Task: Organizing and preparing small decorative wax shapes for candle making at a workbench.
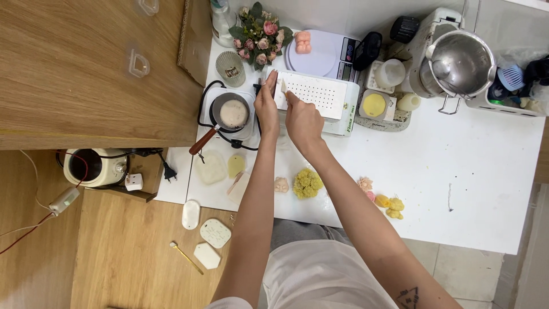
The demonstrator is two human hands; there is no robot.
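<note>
A white tabletop (486, 171) fills the right side under even, bright light. Left of it stands a wooden cabinet (74, 74) over a lower wooden surface (126, 257). Pale floor tiles (463, 272) show at lower right.

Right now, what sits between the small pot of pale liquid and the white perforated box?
In the head view, only the person's left hand lies between pot and box, its fingers touching the box's left end.
</note>
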